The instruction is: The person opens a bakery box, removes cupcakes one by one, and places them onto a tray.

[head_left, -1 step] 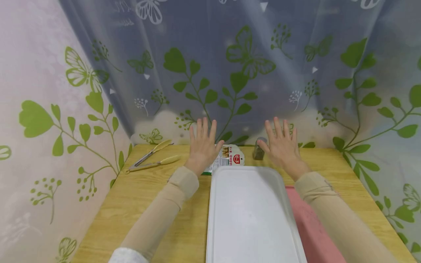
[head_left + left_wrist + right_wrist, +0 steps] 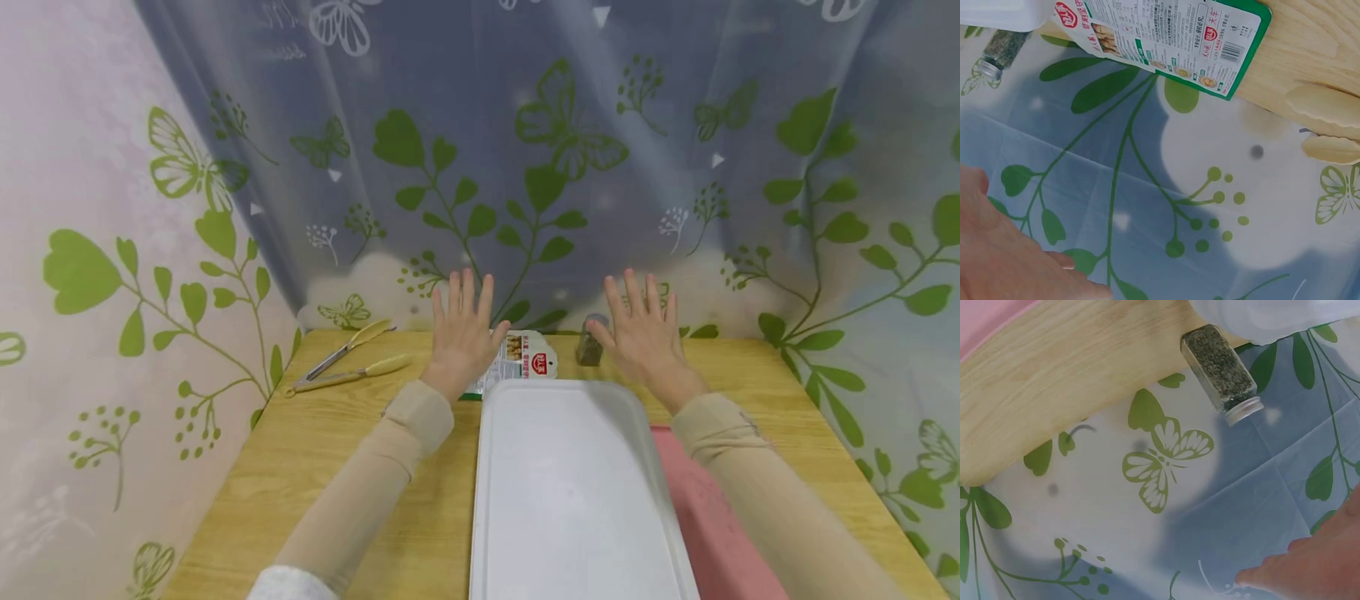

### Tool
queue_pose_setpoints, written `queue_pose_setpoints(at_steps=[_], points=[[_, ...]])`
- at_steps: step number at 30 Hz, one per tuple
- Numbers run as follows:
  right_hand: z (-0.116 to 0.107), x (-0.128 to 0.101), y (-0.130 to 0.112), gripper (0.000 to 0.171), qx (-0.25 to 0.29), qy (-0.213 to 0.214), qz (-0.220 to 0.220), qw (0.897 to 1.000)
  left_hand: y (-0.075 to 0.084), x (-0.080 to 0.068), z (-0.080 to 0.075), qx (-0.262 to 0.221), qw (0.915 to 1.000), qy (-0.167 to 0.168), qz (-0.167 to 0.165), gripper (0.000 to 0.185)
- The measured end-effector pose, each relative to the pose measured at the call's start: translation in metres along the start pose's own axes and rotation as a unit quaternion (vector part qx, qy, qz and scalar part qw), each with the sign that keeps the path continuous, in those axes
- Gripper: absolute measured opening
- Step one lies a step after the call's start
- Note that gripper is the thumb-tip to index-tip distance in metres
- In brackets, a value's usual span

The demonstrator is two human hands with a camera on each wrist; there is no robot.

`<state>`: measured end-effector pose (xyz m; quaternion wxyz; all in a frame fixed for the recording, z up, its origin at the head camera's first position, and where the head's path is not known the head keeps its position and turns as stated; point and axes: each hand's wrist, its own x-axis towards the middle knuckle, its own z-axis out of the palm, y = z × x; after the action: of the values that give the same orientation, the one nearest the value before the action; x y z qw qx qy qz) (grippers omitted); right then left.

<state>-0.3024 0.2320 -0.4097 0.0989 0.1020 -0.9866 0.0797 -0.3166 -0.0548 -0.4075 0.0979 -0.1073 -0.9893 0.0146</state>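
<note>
A sheer curtain (image 2: 525, 167), printed with green leaves and butterflies, hangs in soft folds behind and to both sides of a rectangular table (image 2: 337, 467) with a pale wood-grain top. A white tray (image 2: 570, 500), smooth plastic with rounded corners and a low raised rim, lies lengthwise at the table's centre; a flat pink board (image 2: 712, 533) shows from under its right edge.

The left hand (image 2: 461, 329) and the right hand (image 2: 645, 333) are raised over the far end of the table, palms down, fingers straight and slightly spread, gripping nothing. Beige sleeves cover both forearms.

A glossy printed food packet (image 2: 521, 358), white with a red logo and a green border, lies flat just beyond the tray's far edge, its left part hidden beneath the left hand. Tongs (image 2: 345, 362), with slim metal arms and cream-coloured scalloped tips, lie open near the far left corner, well apart from the left hand.

A small glass spice jar (image 2: 590, 346), square-sided, filled with dark green flakes and topped with a pale cap, stands upright just beside the thumb side of the right hand, near the tray's far right corner.
</note>
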Motion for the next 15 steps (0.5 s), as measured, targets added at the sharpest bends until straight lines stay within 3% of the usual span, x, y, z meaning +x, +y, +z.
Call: queue_pose_setpoints(at_steps=[11, 15], points=[[0.000, -0.008, 0.001, 0.082, 0.010, -0.011, 0.020, 1.000, -0.001, -0.005, 0.002, -0.026, 0.9996, -0.004, -0.007, 0.080], [-0.007, -0.018, -0.001, 0.086, 0.033, -0.009, 0.039, 0.999, -0.001, -0.016, -0.004, -0.037, 0.9991, -0.018, -0.011, 0.082]])
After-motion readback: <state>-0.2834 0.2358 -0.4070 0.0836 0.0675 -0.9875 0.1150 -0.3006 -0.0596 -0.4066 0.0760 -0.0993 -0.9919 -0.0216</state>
